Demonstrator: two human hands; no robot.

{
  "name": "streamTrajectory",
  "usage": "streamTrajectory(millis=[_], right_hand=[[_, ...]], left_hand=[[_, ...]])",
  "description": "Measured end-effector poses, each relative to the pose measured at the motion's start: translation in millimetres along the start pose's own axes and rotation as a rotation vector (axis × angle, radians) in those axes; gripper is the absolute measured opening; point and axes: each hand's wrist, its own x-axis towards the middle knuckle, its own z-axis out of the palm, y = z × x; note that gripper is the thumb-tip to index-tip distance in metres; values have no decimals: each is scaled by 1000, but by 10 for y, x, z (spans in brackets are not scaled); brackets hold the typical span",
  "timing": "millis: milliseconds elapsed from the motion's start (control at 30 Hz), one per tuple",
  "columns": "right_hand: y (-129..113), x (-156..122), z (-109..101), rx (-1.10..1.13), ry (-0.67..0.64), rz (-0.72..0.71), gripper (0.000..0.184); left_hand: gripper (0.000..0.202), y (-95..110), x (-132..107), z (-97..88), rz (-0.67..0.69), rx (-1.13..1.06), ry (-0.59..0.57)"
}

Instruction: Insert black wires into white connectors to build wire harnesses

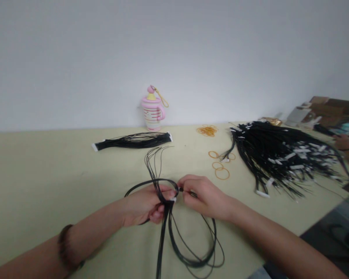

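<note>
Both my hands meet over the near middle of the table on a black wire harness (164, 221). My left hand (144, 204) is closed around the bundle beside a small white connector (173, 199). The fingers of my right hand (202, 195) pinch black wires just right of that connector; their exact grip is partly hidden. Loops of wire hang to the right and circle my left hand, and thin loose ends fan upward. Beyond my hands lies another black wire bundle (133, 140) with white connectors at its ends.
Several rubber bands (222, 173) lie right of centre, with a pile of rubber bands (208, 130) behind them. A large heap of black harnesses (276, 151) covers the right side. A pink-lidded cup (152, 112) stands by the wall. At far right are cardboard boxes (327, 110) and another person's hand (347, 145).
</note>
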Motion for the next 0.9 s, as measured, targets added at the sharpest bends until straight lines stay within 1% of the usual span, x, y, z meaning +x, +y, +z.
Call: streamTrajectory(millis=[233,467,633,700,767,900], right_hand=[[-8,9,54,-45,24,17,14],[0,24,42,-10,21,-3,16],[14,18,39,40,75,82,14],[9,18,45,38,72,102,14],[-1,23,45,26,51,88,15],[-14,30,7,-53,-23,-8,14]], left_hand=[[28,-27,21,-28,2,-8,-11],[28,-3,9,-4,-3,-16,-9],[25,1,11,-12,-16,-11,-40],[25,1,11,-13,-11,-1,-36],[25,1,10,-13,-9,3,-33],[26,7,5,-11,-23,21,-33]])
